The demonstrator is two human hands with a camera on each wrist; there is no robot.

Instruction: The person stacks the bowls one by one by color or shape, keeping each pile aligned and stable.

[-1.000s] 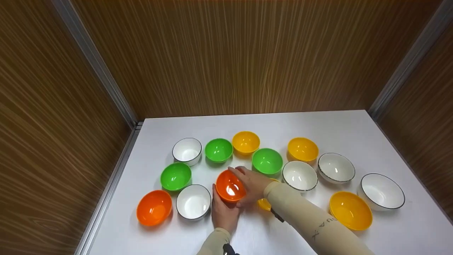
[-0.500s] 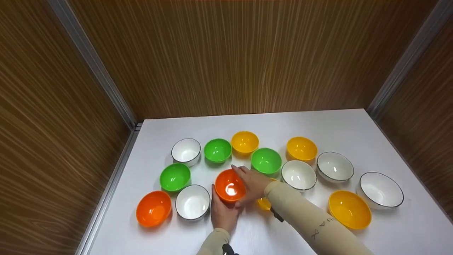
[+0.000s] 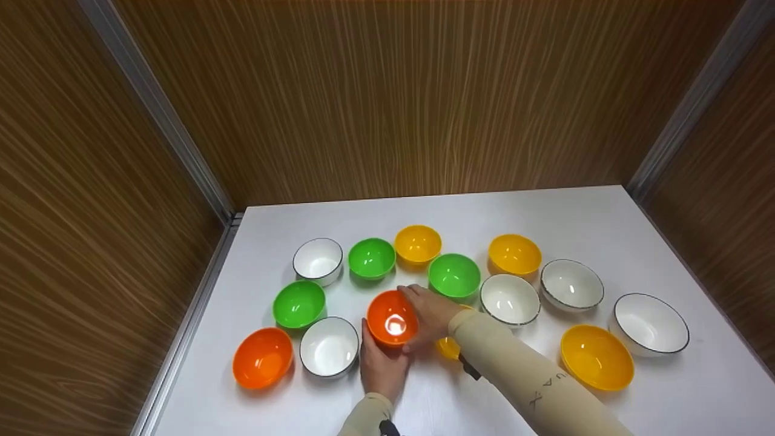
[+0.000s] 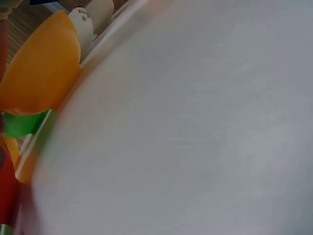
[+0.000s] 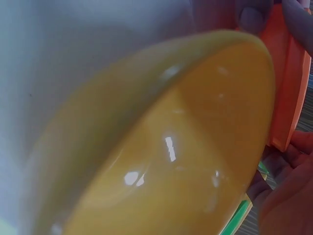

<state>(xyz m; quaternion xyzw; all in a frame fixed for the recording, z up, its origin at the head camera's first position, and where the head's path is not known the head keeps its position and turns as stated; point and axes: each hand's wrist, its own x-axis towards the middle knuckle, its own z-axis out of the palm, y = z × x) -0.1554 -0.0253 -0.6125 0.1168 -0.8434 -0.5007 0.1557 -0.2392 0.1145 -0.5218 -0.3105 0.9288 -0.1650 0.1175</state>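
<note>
Both hands are around a small orange bowl (image 3: 390, 316) that stands upright near the middle of the table. My left hand (image 3: 382, 369) cups its left and near side, the thumb and fingers spread along the wall. From the right, my right hand (image 3: 431, 313) grips it, fingers at the far rim and thumb at the near rim. Under the right wrist sits a yellow bowl (image 3: 448, 348), partly hidden; this yellow bowl (image 5: 166, 156) fills the right wrist view. The orange bowl (image 4: 6, 193) shows only at the edge of the left wrist view.
A white bowl (image 3: 329, 347) is just left of the left hand, with another orange bowl (image 3: 263, 358) beyond it. Green bowls (image 3: 454, 275), yellow bowls (image 3: 514, 254) and white bowls (image 3: 510, 300) stand around on the white table (image 3: 460, 209). Wood-grain panels (image 3: 387, 97) enclose it.
The fingers of my right hand have shifted slightly right along the orange bowl's rim. The bowl and the left hand have stayed nearly in place.
</note>
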